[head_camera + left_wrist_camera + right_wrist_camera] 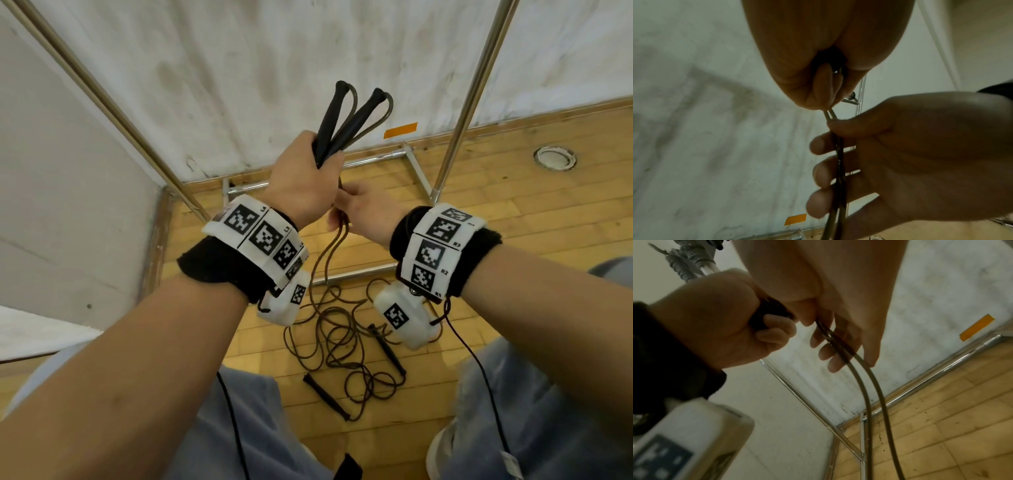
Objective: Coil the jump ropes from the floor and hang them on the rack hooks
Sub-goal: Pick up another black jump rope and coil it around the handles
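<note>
My left hand (305, 178) grips the two black handles (334, 116) of one jump rope, which stick up in a V in front of the wall. Both brown strands (329, 253) of that rope run down from the fist. Just under it my right hand (359, 212) holds the pair, thumb over them and fingers (822, 175) curled behind. In the right wrist view the strands (869, 386) leave my fingers (830, 353) and hang toward the floor. They end in a loose tangle of rope (342, 339) on the wooden floor, where two more black handles (327, 397) (388, 351) lie.
The chrome rack stands against the wall, with a slanting pole (102, 99) on the left, an upright pole (476, 89) on the right and base bars (376, 157) on the floor. Orange tape (400, 130) marks the wall. A round floor socket (555, 157) lies far right. My trousered knees (534, 411) flank the tangle.
</note>
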Motion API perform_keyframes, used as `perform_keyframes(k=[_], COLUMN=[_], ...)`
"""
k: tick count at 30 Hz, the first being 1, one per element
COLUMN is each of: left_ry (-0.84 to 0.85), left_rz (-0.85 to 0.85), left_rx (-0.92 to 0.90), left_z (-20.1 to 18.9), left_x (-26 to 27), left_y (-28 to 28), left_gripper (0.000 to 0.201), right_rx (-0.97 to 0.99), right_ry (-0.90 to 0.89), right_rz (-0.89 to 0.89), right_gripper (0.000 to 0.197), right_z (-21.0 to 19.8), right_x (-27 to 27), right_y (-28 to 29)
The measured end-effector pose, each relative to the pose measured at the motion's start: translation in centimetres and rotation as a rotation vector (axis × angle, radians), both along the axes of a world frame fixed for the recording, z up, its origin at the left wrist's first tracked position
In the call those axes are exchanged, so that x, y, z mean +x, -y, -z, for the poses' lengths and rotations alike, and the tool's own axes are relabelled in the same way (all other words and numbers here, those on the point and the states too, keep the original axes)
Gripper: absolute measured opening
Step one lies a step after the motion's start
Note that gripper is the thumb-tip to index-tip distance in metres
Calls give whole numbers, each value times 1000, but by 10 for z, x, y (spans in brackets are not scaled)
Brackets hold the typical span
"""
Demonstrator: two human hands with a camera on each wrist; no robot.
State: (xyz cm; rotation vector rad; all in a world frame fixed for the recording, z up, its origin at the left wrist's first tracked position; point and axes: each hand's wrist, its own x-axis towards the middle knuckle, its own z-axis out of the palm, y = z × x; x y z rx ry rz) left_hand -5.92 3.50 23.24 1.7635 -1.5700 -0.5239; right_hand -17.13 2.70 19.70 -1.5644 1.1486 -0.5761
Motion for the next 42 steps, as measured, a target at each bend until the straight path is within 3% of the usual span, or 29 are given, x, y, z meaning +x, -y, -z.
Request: perform_keyframes(k=[4, 7, 10, 19, 23, 26, 29, 32, 38, 42], left_ry=[107, 215, 287, 224, 131, 107, 216, 325, 297, 356], left_rz=[21, -27, -70, -52, -90, -128, -125, -89, 120, 101], left_rx=[-79, -121, -92, -88, -108, -159, -82, 28, 94, 76], left_z=[1, 1, 5, 21, 23, 21, 23, 31, 33, 33], left_x=[-7, 2, 15, 32, 34, 35, 33, 23, 12, 7], left_y=[3, 10, 14, 12, 12, 14, 13, 8, -1, -5], left_gripper=[11, 12, 15, 17, 19, 17, 24, 24, 15, 35], right_rx=[92, -149, -364, -524, -527, -481, -428, -406, -323, -335], right_ry=[100, -44, -169, -258, -296, -207, -97, -99, -45, -44], right_rz=[41, 103, 53, -102, -129, -66, 7, 10, 50, 37], right_gripper=[30, 27, 26, 43, 42, 38, 32, 32, 36, 36], right_z=[-1, -3, -10, -32, -37, -41, -48, -52, -57, -62], right_x=[-5, -8, -13, -15, -16, -20, -27, -28, -29, -28], right_y=[-1, -2, -1, -16, -18, -14, -7, -2, 1, -4])
